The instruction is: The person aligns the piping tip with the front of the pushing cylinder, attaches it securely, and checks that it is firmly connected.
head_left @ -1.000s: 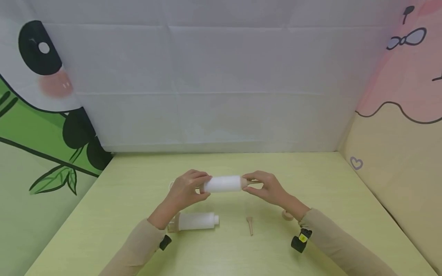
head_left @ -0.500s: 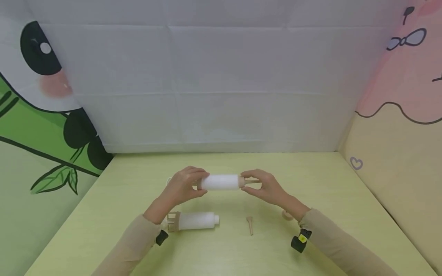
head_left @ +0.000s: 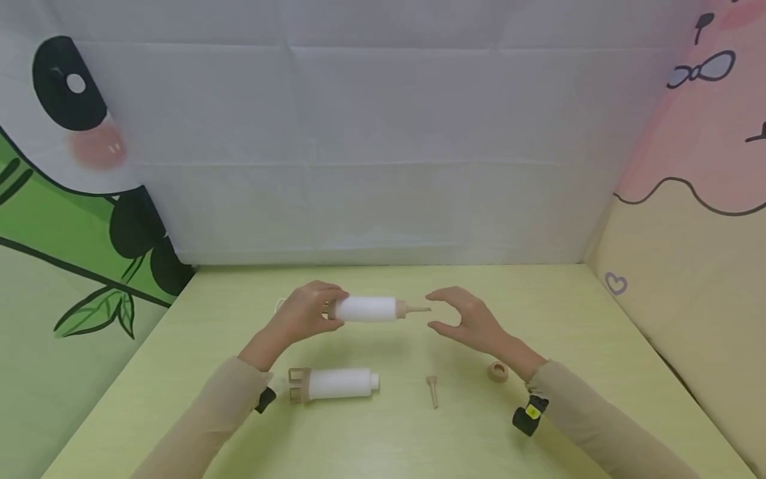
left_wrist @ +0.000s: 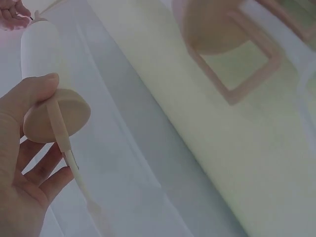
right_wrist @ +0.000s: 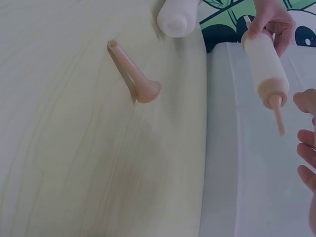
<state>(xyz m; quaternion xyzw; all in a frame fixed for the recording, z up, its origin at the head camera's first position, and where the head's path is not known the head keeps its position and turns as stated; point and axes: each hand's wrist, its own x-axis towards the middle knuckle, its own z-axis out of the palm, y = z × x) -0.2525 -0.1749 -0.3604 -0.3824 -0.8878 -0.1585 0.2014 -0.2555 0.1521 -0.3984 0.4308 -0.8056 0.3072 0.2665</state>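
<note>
My left hand [head_left: 306,311] grips the beige flanged end of a white syringe-like tube [head_left: 366,309], raised above the table and lying roughly level. A slim beige nozzle [head_left: 417,309] with a collar points right from its other end. In the left wrist view, the thumb lies near the beige flange [left_wrist: 74,116], and a pale rod extends behind it. Just right of the nozzle tip, my right hand [head_left: 469,322] holds nothing, its thumb and fingers parted. Most of that hand is cut off in the right wrist view, where the tube [right_wrist: 266,59] shows nozzle forward.
A second white tube [head_left: 341,384] with a beige open-framed end lies on the pale table [head_left: 383,439]. A loose beige nozzle [head_left: 433,391] lies to its right, and a beige ring [head_left: 498,371] sits below the right wrist. White cloth [head_left: 383,166] hangs behind.
My right hand has let go of the nozzle end and moved slightly right. My left hand has carried the tube left and a little up, so the nozzle shows fully and the ring is uncovered.
</note>
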